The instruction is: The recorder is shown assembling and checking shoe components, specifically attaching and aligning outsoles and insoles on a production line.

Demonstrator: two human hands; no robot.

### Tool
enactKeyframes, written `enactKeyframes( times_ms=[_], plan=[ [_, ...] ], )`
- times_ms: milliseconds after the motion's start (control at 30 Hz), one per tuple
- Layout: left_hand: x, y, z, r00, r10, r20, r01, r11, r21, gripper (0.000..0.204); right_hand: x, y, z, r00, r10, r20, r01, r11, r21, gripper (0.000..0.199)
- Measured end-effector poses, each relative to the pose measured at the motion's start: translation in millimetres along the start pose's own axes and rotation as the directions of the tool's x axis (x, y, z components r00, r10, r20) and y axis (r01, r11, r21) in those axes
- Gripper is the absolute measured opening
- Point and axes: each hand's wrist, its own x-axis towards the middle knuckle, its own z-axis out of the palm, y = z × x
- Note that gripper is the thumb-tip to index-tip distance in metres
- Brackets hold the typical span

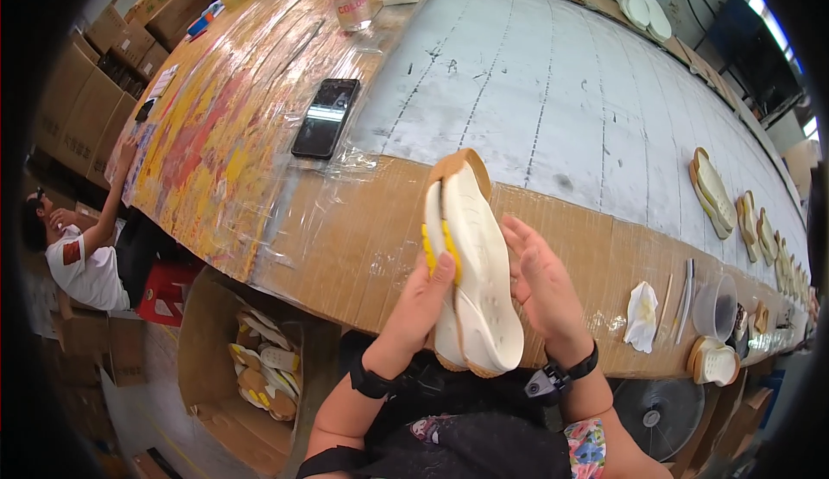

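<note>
Upright in front of me are cream shoe soles (488, 272), with gum-brown edges and yellow patches on the left side. They look like two soles laid against each other. My left hand (419, 305) grips their left side, its thumb pressed across the yellow part. My right hand (548, 287) is beside the right edge with its fingers stretched out and not wrapped round anything; whether a fingertip touches the sole cannot be told.
Cardboard (345, 233) covers the table's near edge; a phone (326, 118) lies beyond it. Further soles (713, 194) line the right side, near a clear plastic tub (715, 306). A carton (203, 393) of soles stands lower left. A seated person (86, 259) is at far left.
</note>
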Motion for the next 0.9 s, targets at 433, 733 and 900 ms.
enactKeyframes(
  times_ms=[433,733,900],
  plan=[
    [4,-6,-23,0.996,-0.085,0.008,0.074,0.812,-0.579,0.056,-21,12,18,0.873,-0.484,0.065,0.415,0.665,-0.621,0.072],
    [-3,-6,-15,0.986,0.162,0.033,-0.119,0.834,-0.539,0.054,-41,36,24,0.786,-0.54,0.299,0.591,0.519,-0.618,0.1],
    [-8,-6,-22,0.953,0.177,0.244,-0.013,0.831,-0.556,0.053,-51,38,16,0.816,-0.423,0.393,0.577,0.627,-0.524,0.088]
  ],
)
